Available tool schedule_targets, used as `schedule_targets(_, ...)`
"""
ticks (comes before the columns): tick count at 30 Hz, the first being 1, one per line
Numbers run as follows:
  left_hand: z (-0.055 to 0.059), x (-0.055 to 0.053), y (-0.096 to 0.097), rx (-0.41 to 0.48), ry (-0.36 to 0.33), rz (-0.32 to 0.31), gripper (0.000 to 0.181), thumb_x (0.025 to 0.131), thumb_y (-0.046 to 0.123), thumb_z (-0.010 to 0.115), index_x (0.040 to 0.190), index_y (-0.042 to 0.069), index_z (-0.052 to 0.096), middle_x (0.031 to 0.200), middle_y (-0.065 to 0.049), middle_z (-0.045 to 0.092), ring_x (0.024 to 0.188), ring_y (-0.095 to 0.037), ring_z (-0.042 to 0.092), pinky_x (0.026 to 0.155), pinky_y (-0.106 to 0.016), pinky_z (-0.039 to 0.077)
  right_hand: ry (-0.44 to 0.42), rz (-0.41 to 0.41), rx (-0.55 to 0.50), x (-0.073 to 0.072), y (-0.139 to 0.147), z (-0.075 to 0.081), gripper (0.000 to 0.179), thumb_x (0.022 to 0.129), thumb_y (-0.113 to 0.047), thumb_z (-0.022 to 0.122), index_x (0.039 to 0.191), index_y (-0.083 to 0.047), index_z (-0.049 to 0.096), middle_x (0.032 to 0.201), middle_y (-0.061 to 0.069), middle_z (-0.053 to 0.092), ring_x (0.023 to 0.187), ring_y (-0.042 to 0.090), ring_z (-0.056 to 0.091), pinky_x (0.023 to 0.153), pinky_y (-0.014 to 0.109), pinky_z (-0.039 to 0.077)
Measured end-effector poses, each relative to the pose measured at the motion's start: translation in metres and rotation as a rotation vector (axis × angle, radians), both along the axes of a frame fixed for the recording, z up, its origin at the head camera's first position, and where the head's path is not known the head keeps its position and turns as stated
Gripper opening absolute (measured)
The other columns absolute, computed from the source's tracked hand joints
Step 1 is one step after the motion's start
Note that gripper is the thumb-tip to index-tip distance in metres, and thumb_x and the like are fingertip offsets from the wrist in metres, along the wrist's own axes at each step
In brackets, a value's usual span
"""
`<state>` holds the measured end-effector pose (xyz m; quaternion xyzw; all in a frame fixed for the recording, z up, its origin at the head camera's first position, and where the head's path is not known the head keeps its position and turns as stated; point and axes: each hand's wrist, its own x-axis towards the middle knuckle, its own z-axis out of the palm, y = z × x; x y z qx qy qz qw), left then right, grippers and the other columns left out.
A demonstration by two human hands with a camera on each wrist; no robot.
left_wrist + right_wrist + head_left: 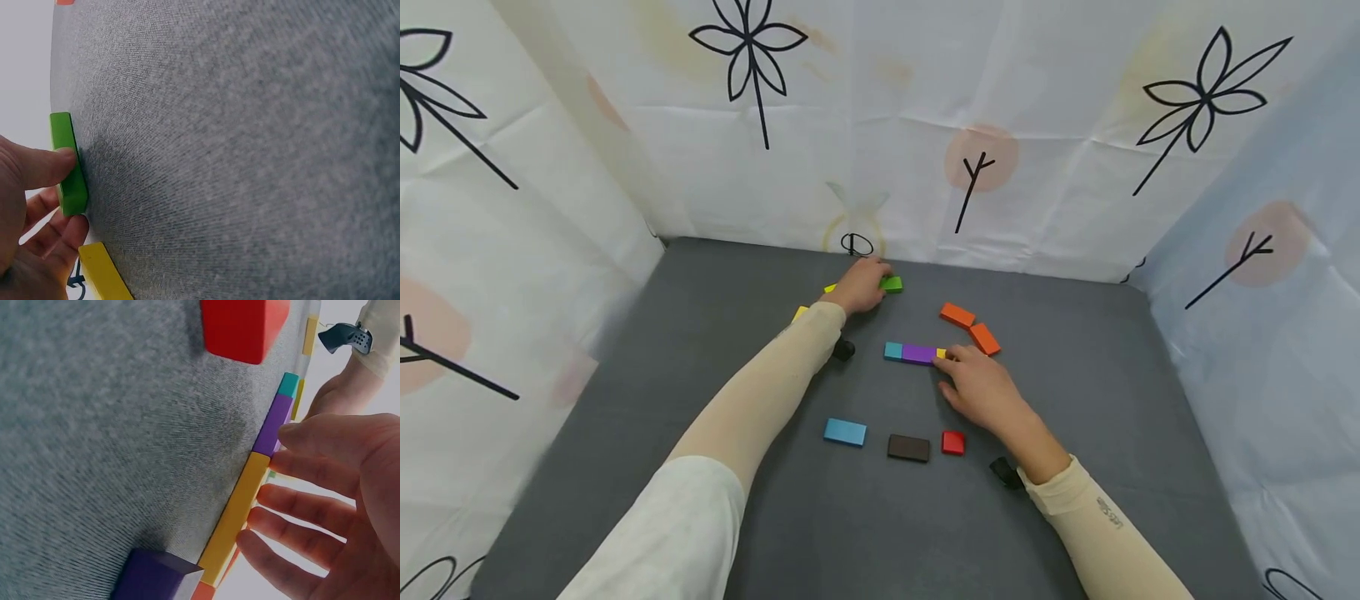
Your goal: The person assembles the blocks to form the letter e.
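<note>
1. Biggest thing around u is the white sheet w/ flower prints, up behind & on both sides of the grey table.
2. Ur beige sleeves come in from the near side, left one reaching way farther.
3. Ur right hand is loosely spread, fingers pretty straight, tips at the side of the long yellow block, not wrapped round it. Can't tell if ur thumb touches the purple one.
4. Ur left hand is pinching the green block at the far edge of the table, thumb on its face, fingers round the near end. Another yellow block sits just beside, per the left wrist cam.
5. Long-ish blocks: purple block is end to end w/ the long yellow; 2 orange blocks angled near ur right hand; blue block & brown block closer to u.
6. Smallest: teal block on the purple's left end, red block just right of the brown.
</note>
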<state>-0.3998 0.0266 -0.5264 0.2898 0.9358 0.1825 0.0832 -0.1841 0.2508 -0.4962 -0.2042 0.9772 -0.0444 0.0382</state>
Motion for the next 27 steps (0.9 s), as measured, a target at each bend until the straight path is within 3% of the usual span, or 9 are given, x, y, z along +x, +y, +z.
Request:
schedule_targets(20, 0.01, 0.003, 0.006, 0.025, 0.03, -0.062, 0.035, 0.107, 0.006, 0.064, 0.142, 0.002, 0.066, 0.141, -0.017, 0.062, 0.134, -0.034, 0.055, 0.112, -0.044, 0.044, 0.029, 0.01, -0.033, -0.004, 0.0, 0.0, 0.038, 0.101, -0.019, 0.08, 0.136, -0.006, 0.077, 0.128, 0.013, 0.068, 0.114, 0.03, 0.065, 0.088, 0.047, 0.06)
schedule_targets(27, 0.006, 0.003, 0.016, 0.045, 0.045, -0.081, 0.034, 0.106, 0.005, 0.066, 0.14, 0.002, 0.069, 0.138, -0.016, 0.064, 0.131, -0.031, 0.057, 0.111, -0.042, 0.044, 0.033, 0.011, -0.032, -0.002, 0.001, 0.0, 0.035, 0.1, -0.016, 0.08, 0.133, -0.006, 0.078, 0.127, 0.013, 0.068, 0.109, 0.029, 0.065, 0.083, 0.046, 0.06)
